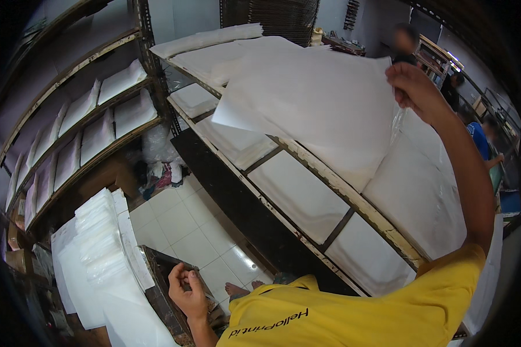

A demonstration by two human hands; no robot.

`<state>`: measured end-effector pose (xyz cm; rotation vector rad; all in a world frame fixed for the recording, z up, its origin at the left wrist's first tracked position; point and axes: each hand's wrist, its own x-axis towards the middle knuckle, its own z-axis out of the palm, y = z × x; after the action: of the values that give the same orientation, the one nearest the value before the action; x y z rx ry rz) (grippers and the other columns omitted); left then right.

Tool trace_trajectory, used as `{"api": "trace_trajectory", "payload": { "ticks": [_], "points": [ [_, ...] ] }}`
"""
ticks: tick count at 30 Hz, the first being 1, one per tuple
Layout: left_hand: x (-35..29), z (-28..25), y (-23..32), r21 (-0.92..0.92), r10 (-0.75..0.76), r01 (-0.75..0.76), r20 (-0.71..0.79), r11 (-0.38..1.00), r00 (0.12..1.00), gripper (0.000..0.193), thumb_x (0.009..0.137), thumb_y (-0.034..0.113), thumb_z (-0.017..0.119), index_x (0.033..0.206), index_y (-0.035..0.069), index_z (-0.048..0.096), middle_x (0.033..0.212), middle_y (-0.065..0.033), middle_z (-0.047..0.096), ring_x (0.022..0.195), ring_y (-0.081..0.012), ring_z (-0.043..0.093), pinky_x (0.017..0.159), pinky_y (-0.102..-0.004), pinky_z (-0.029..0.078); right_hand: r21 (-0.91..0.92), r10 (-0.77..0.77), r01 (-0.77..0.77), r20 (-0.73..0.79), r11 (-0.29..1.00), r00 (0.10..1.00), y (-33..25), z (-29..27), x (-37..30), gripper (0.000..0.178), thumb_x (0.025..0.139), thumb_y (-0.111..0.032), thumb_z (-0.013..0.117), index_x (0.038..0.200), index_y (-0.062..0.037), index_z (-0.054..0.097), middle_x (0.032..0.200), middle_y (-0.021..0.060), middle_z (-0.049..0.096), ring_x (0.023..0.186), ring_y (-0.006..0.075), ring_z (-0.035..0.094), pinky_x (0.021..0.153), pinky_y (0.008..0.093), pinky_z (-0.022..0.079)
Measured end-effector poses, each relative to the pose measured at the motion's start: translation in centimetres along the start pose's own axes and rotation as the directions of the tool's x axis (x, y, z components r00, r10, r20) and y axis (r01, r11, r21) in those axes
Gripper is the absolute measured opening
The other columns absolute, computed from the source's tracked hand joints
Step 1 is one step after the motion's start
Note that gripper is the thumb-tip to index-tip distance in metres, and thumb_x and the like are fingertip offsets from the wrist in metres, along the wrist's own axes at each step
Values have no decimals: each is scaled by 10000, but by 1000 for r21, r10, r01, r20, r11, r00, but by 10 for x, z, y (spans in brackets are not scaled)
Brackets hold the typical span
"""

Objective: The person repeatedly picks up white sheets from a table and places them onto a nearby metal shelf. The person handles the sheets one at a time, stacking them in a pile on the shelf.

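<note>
A large, thin white sheet point(312, 98) is raised over the upper shelf, its near left corner curling over the shelf edge. High on the right, my right hand point(414, 91) pinches this sheet by its far right corner. Under and beside it lie more white sheets point(414, 182) spread on the same shelf. My left hand point(188, 291) is low at the left, fingers curled in, with nothing visible in them. It is beside a dark metal-edged stand point(165, 295), close to a pile of white sheets point(98, 254).
Below the raised sheet, a lower shelf holds white stacks point(300, 194) in framed bays. A rack point(84, 136) with more white stacks stands at the left. Tiled floor point(185, 225) shows between. Clear plastic and cloth point(162, 170) lie beneath the rack. Other people point(483, 136) are at the far right.
</note>
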<state>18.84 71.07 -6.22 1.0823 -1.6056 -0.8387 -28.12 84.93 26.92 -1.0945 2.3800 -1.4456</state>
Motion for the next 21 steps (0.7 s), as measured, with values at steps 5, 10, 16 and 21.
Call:
{"api": "trace_trajectory", "payload": {
  "ticks": [5, 10, 16, 21],
  "points": [
    [2, 9, -2, 25, -27, 26, 56, 999, 998, 263, 883, 10, 617, 1135, -58, 587, 804, -48, 592, 687, -88, 509, 627, -221, 430, -94, 186, -182, 30, 979, 982, 14, 4, -31, 156, 892, -148, 644, 981, -50, 561, 726, 18, 587, 560, 84, 612, 518, 230, 534],
    [2, 17, 4, 45, -20, 17, 68, 999, 997, 259, 880, 1, 618, 1129, -63, 586, 800, -46, 589, 669, -79, 498, 604, -217, 422, -106, 211, -208, 15, 972, 977, 25, 3, -33, 163, 893, -159, 644, 966, -35, 568, 728, 29, 595, 567, 95, 620, 504, 236, 534],
    [-2, 19, 1, 54, -29, 25, 59, 998, 998, 248, 885, 11, 616, 1121, -60, 588, 789, -45, 584, 671, -80, 493, 606, -218, 419, -145, 200, -196, 11, 970, 980, 31, 1, -36, 173, 886, -168, 646, 939, -21, 571, 707, 40, 599, 553, 115, 635, 500, 248, 543],
    [1, 11, -19, 64, -75, 73, 42, 995, 996, 251, 910, 70, 604, 1134, -41, 589, 818, -48, 603, 734, -111, 538, 660, -244, 446, -359, 216, -187, 42, 914, 975, 23, -3, -31, 203, 885, -201, 640, 915, -8, 586, 700, 75, 604, 558, 155, 632, 475, 284, 508]
  ]
}}
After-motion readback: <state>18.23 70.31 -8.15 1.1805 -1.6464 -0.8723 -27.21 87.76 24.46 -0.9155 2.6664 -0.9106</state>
